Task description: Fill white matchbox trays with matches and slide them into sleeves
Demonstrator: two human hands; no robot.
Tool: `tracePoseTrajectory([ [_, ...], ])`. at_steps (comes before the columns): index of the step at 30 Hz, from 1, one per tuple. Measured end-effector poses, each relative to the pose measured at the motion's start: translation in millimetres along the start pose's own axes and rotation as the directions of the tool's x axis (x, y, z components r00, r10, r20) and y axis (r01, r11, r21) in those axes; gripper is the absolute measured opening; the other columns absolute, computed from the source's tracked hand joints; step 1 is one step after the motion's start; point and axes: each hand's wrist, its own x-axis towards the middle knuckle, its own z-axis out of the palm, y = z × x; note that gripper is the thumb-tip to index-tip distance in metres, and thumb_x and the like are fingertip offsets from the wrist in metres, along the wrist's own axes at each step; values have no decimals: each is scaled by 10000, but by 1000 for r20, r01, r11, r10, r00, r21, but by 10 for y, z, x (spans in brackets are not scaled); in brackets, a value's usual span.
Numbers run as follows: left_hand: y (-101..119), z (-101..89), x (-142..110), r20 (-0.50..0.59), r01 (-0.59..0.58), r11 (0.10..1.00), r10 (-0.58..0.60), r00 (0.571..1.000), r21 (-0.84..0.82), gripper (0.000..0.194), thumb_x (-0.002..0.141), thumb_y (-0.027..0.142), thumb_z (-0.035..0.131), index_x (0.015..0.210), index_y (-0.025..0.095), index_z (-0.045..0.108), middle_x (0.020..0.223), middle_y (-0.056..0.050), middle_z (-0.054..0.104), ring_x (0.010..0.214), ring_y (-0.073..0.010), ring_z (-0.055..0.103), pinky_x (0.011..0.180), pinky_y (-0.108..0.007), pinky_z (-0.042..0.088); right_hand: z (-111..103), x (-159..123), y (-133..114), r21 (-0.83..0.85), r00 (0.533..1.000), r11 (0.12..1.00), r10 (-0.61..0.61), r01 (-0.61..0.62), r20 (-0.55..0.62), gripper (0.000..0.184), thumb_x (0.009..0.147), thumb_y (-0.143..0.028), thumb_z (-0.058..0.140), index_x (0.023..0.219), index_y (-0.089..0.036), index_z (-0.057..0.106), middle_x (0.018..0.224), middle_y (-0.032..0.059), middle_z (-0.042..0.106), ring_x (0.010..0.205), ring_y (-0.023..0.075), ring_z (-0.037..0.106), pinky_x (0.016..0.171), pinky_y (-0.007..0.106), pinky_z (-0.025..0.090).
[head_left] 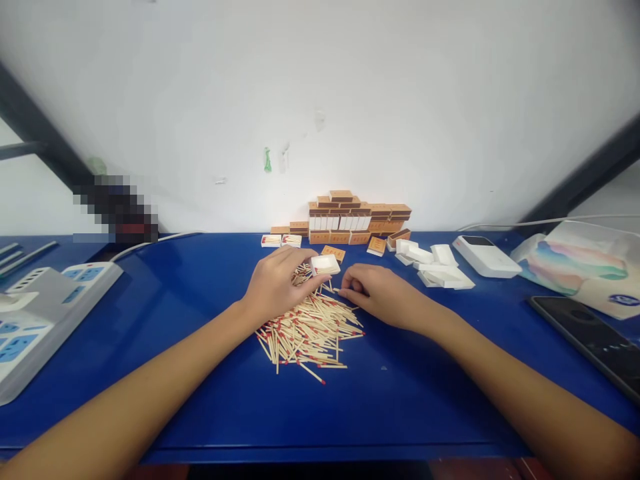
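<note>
My left hand (pixel 277 280) grips a small white matchbox tray (pixel 326 265) between thumb and fingers, tilted above the table. A few matches show inside the tray. Below it spreads a large loose pile of matches (pixel 313 330), pale sticks with red heads lying in all directions. My right hand (pixel 377 290) is beside the tray and the pile's right edge, its fingers curled into a pinch. The end of a match pokes out at those fingertips; how many they hold is hidden. Just behind the left hand lies an orange-brown matchbox sleeve (pixel 334 253).
Matchboxes (pixel 340 220) are stacked against the wall. Two filled trays (pixel 281 241) lie left of the stack. Several white trays (pixel 435 263) are heaped on the right, near a white device (pixel 486 257), a phone (pixel 585 340) and a tissue pack (pixel 580 267). A power strip (pixel 55 313) lies left.
</note>
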Motion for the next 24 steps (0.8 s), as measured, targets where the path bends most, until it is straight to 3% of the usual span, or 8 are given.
tracePoseTrajectory([
  [5, 15, -4, 6, -5, -30, 1000, 30, 1000, -2, 335, 950, 435, 723, 1138, 162, 674, 1009, -90, 773, 892, -223, 727, 783, -369, 591, -42, -12, -3, 24, 997, 1000, -18, 17, 73, 203, 994, -258, 588, 801, -217, 543, 813, 24, 630, 703, 160, 529, 627, 311, 357],
  [24, 31, -11, 8, 2, -23, 1000, 23, 1000, -5, 332, 945, 442, 726, 1110, 156, 683, 960, -78, 766, 851, -215, 718, 757, -361, 587, -101, -38, -8, 6, 992, 1000, -23, 23, 122, 157, 1002, -301, 553, 892, -208, 617, 871, 51, 663, 762, 182, 570, 667, 321, 387],
])
